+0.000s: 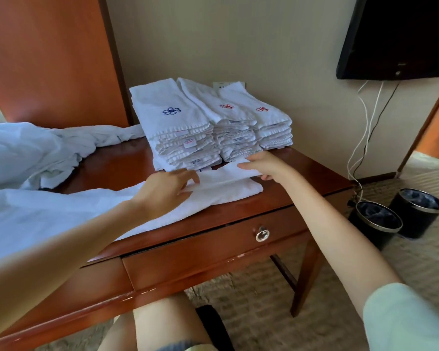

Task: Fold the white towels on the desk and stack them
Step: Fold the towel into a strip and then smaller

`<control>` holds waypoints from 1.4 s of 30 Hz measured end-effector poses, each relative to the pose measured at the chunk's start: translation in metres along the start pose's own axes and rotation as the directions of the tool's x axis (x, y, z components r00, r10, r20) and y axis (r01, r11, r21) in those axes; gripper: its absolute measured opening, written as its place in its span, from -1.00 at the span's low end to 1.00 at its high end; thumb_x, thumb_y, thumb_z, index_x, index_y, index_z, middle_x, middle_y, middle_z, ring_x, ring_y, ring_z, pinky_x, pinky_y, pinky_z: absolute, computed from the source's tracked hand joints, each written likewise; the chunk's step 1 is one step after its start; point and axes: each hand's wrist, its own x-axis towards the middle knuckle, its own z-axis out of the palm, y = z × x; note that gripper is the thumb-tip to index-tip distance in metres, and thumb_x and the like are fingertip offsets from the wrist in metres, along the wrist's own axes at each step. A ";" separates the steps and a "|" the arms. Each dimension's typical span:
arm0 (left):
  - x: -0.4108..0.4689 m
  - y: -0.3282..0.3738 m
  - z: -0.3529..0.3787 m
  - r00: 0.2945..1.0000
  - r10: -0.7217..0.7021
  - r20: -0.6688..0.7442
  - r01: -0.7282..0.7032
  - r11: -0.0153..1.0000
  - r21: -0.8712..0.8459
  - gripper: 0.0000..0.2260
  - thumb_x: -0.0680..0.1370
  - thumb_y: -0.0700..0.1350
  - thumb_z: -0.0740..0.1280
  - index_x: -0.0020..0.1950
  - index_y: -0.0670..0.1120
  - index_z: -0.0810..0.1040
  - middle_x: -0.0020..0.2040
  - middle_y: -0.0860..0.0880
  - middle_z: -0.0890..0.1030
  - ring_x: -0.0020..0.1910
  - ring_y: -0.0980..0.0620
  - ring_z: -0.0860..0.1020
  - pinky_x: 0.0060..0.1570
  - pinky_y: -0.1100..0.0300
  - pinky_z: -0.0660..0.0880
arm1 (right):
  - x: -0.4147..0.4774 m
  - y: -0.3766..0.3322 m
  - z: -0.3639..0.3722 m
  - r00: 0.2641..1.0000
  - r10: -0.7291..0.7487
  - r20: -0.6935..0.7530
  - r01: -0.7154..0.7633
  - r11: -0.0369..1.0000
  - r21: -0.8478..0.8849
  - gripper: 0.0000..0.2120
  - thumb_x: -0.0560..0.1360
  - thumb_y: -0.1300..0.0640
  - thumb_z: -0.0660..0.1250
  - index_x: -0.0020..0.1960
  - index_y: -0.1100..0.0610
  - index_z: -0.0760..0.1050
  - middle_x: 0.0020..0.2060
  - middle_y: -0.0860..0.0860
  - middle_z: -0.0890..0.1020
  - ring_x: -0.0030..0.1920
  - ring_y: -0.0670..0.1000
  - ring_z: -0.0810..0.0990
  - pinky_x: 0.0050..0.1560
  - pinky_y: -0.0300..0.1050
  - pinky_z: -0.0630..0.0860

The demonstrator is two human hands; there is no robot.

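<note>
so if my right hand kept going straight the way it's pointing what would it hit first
Most likely the foot of the middle stack of folded towels, just beyond the right hand, which pinches the towel being folded. Depth is unclear, so this is a best guess.

You are facing three stacks of folded towels (233, 127) on the far tabletop (302, 168), one part-folded towel (226, 188) lying near you, one crumpled heap (23, 153) sitting left, and two black bins (375, 221) standing right.

Soft, even daylight with a pale sheen on the desk (117, 160), edges bowed by the wide lens
</note>
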 end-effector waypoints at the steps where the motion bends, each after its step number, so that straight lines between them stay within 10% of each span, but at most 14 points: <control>1: -0.005 0.005 0.003 0.994 0.013 0.108 -0.016 0.999 0.031 -0.77 0.60 -0.07 0.27 0.25 0.04 0.49 -0.12 0.12 0.47 -0.25 0.05 0.47 -0.32 0.23 0.34 | -0.005 0.008 0.004 1.000 0.003 0.015 -0.002 0.997 -0.078 -0.84 0.50 -0.01 0.41 -0.06 0.02 0.46 -0.29 0.00 0.37 -0.41 -0.05 0.30 -0.41 -0.21 0.24; 4: -0.015 0.015 0.013 0.964 -0.064 0.259 0.057 0.998 0.033 -0.74 0.63 -0.04 0.19 0.32 0.06 0.41 0.12 0.06 0.53 -0.02 -0.03 0.56 -0.11 0.14 0.45 | -0.009 0.031 0.017 0.998 -0.048 -0.032 0.042 0.985 -0.168 -0.75 0.49 0.08 0.42 -0.24 0.18 0.43 -0.36 0.03 0.29 -0.35 0.00 0.30 -0.33 -0.16 0.19; 11: -0.015 0.010 0.017 0.995 -0.012 0.100 0.014 1.000 -0.023 -0.75 0.62 -0.04 0.23 0.30 0.03 0.47 0.09 0.06 0.51 -0.06 -0.02 0.58 -0.20 0.17 0.44 | -0.001 0.014 0.011 0.962 -0.214 -0.172 0.217 0.976 -0.002 -0.51 0.49 0.15 0.42 -0.40 0.05 0.13 -0.46 -0.04 0.12 -0.44 -0.07 0.12 -0.40 -0.20 0.01; 22: -0.007 0.017 0.024 0.989 -0.071 0.126 0.061 0.995 0.081 -0.69 0.60 -0.09 0.25 0.35 0.05 0.44 0.27 0.03 0.43 0.21 -0.01 0.46 -0.05 0.10 0.51 | -0.004 0.017 0.020 0.979 0.114 -0.171 -0.189 0.828 -0.528 -0.50 0.44 -0.37 0.25 -0.26 0.09 0.42 -0.36 -0.05 0.53 -0.35 -0.05 0.48 -0.38 -0.16 0.30; 28: 0.001 0.017 0.028 0.977 -0.045 0.208 0.032 0.997 0.068 -0.60 0.64 0.01 0.17 0.50 0.06 0.30 0.45 0.05 0.37 0.35 0.00 0.41 0.26 0.13 0.32 | -0.006 0.020 0.016 0.993 -0.024 -0.116 -0.007 0.967 -0.254 -0.55 0.48 -0.14 0.36 -0.37 0.06 0.23 -0.45 -0.04 0.26 -0.44 -0.07 0.25 -0.39 -0.17 0.14; 32: 0.001 0.009 0.033 0.942 -0.177 0.286 0.197 0.980 -0.041 -0.55 0.65 0.11 0.08 0.54 0.06 0.22 0.49 0.03 0.32 0.40 -0.02 0.37 0.29 0.14 0.31 | -0.016 0.025 0.001 0.953 -0.092 -0.290 0.111 0.992 0.052 -0.62 0.52 -0.02 0.37 -0.11 0.34 0.49 -0.35 0.16 0.38 -0.22 0.04 0.42 -0.18 -0.13 0.29; 38: -0.003 0.002 0.041 0.911 -0.195 0.365 0.191 0.981 0.048 -0.51 0.66 0.12 0.06 0.58 0.09 0.07 0.58 0.06 0.10 0.55 0.04 0.07 0.50 0.09 0.03 | -0.039 0.043 -0.002 0.939 0.104 -0.327 -0.241 0.880 -0.410 -0.74 0.50 -0.12 0.36 -0.26 0.01 0.51 -0.28 -0.03 0.60 -0.16 0.05 0.58 -0.24 -0.16 0.39; 42: 0.001 0.007 0.044 0.898 -0.226 0.377 0.208 0.974 0.088 -0.51 0.66 0.10 0.06 0.58 0.08 0.04 0.58 0.04 0.08 0.56 0.02 0.05 0.51 0.03 0.03 | -0.039 0.022 0.011 0.865 -0.290 -0.410 -0.009 0.806 -0.591 -0.73 0.57 -0.02 0.29 0.22 0.07 0.50 0.19 0.03 0.55 0.20 0.10 0.49 0.10 -0.02 0.43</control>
